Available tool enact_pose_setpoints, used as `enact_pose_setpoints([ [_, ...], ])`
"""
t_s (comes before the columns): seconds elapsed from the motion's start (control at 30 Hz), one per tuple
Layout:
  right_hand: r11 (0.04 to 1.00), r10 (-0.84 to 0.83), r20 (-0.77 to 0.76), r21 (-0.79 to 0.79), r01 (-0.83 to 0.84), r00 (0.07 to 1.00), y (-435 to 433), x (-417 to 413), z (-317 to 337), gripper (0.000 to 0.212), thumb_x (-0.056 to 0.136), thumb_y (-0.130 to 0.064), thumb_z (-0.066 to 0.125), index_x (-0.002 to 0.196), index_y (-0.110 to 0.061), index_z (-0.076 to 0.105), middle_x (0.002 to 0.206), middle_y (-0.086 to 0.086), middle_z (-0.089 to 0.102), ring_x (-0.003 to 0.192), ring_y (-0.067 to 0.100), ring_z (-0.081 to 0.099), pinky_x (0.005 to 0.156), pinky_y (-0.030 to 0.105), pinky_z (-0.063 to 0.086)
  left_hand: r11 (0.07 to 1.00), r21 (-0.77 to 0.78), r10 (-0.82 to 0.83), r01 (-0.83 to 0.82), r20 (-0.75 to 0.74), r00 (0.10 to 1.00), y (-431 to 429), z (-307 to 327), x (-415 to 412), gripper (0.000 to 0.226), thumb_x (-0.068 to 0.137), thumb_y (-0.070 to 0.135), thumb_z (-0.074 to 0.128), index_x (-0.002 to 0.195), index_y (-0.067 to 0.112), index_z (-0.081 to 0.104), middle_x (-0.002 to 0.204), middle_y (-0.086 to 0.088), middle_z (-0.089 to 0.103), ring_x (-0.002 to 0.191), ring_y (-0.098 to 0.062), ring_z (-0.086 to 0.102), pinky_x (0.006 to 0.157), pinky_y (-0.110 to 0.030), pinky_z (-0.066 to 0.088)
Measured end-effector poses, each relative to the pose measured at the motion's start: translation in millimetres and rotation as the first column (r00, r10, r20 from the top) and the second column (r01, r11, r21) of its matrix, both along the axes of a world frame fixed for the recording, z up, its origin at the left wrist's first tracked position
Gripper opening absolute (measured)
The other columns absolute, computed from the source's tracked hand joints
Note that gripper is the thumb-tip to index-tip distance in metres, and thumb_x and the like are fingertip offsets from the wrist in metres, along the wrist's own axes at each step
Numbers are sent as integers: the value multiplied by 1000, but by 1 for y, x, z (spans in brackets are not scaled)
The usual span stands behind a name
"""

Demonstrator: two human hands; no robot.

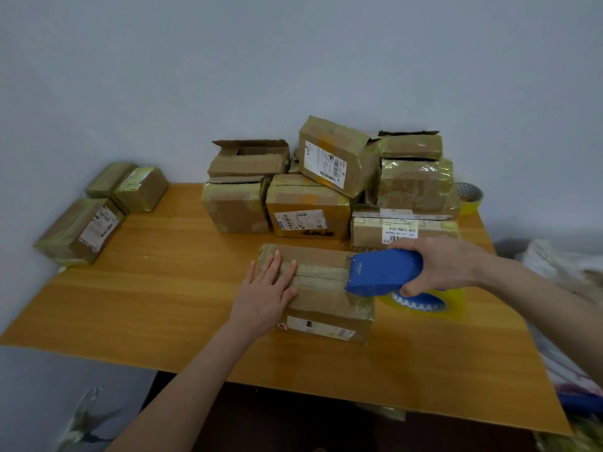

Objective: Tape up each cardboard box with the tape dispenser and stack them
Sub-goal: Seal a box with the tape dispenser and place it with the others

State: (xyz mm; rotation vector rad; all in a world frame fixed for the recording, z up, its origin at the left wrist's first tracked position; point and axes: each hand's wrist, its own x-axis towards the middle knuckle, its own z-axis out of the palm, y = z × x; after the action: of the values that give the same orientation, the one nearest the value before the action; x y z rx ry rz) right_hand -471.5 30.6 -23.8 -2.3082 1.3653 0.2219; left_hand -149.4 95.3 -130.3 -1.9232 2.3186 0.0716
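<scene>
A cardboard box (323, 308) lies in the middle of the wooden table (163, 288), strips of tape along its top seam. My left hand (266, 293) presses flat on the box's left end, fingers straight. My right hand (447, 265) grips a blue tape dispenser (381, 272) with its yellowish tape roll (424, 303) hanging beneath; the dispenser's front edge sits on the right part of the box top.
Several more boxes (310, 207) are piled against the wall behind, some with open flaps. Three taped boxes (81, 230) sit at the table's far left. A spare tape roll (470, 195) stands at the back right. Bags and clutter lie off the right edge.
</scene>
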Motion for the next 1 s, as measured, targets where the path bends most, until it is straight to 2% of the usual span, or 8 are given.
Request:
enact_pose_setpoints([
  [0.07, 1000, -19, 28, 18, 18, 999, 0, -3, -6, 65, 68, -53, 75, 126, -42, 46, 103, -13, 57, 93, 13, 58, 83, 38, 54, 1000, 16, -18, 18, -15, 1000, 3, 4, -16, 71, 84, 60, -16, 145, 23, -19, 155, -4, -23, 145, -18, -19, 117, -37, -12],
  [0.17, 1000, -19, 14, 0, 19, 1000, -2, -3, -9, 67, 67, -57, 73, 126, -44, 45, 101, -13, 57, 92, 14, 58, 81, 38, 54, 983, 52, -174, 178, -77, 982, 9, -1, -63, 89, 77, 77, -14, 145, 20, -20, 154, -5, -26, 144, -20, -22, 116, -39, -13],
  [0.33, 1000, -12, 40, -10, 12, 999, 0, -6, -12, 69, 66, -61, 74, 126, -42, 45, 100, -16, 55, 93, 13, 56, 81, 35, 53, 973, 34, -226, 226, -25, 974, 3, -5, -76, 94, 86, 74, 22, 149, 15, -13, 156, -3, -20, 146, -18, -16, 120, -37, -6],
  [0.47, 996, -59, 179, 73, 47, 982, 5, -18, -23, 65, 69, -48, 79, 126, -42, 48, 103, -15, 56, 95, 13, 57, 83, 38, 53, 963, 36, -267, 266, 20, 963, 2, -6, -69, 92, 81, 74, 18, 143, 18, -20, 154, -2, -23, 145, -16, -17, 118, -33, -9],
  [0.57, 990, -95, 265, 127, 63, 960, 7, -38, -33, 60, 71, -37, 81, 121, -43, 48, 106, -15, 56, 94, 10, 57, 78, 27, 49, 963, 51, -266, 265, 27, 964, 0, -6, -66, 93, 76, 74, 12, 144, 19, -20, 153, 0, -24, 145, -16, -16, 119, -33, -7],
  [0.67, 981, -140, 220, 165, 104, 965, 11, -69, -39, 68, 72, -35, 82, 123, -49, 40, 112, -19, 52, 99, 9, 55, 81, 24, 45, 963, 61, -264, 262, 21, 964, 0, -5, -65, 94, 80, 73, 17, 149, 18, -16, 153, 1, -24, 147, -17, -14, 120, -33, -5],
  [0.87, 972, -151, 202, 208, 108, 968, 19, -73, -62, 60, 68, -36, 80, 108, -56, 39, 109, -16, 56, 97, 9, 56, 80, 28, 49, 977, 79, -201, 200, -1, 980, 4, 4, -74, 97, 82, 78, 26, 152, 22, -11, 159, -1, -17, 148, -19, -11, 121, -41, -3],
  [1.0, 976, -140, 124, 185, 116, 982, 18, -67, -70, 72, 69, -43, 78, 129, -47, 37, 114, -10, 56, 97, 13, 55, 77, 25, 48, 981, 65, -183, 184, -32, 983, 7, 2, -108, 101, 75, 86, 16, 152, 27, -11, 160, -1, -15, 146, -21, -15, 116, -49, -11],
])
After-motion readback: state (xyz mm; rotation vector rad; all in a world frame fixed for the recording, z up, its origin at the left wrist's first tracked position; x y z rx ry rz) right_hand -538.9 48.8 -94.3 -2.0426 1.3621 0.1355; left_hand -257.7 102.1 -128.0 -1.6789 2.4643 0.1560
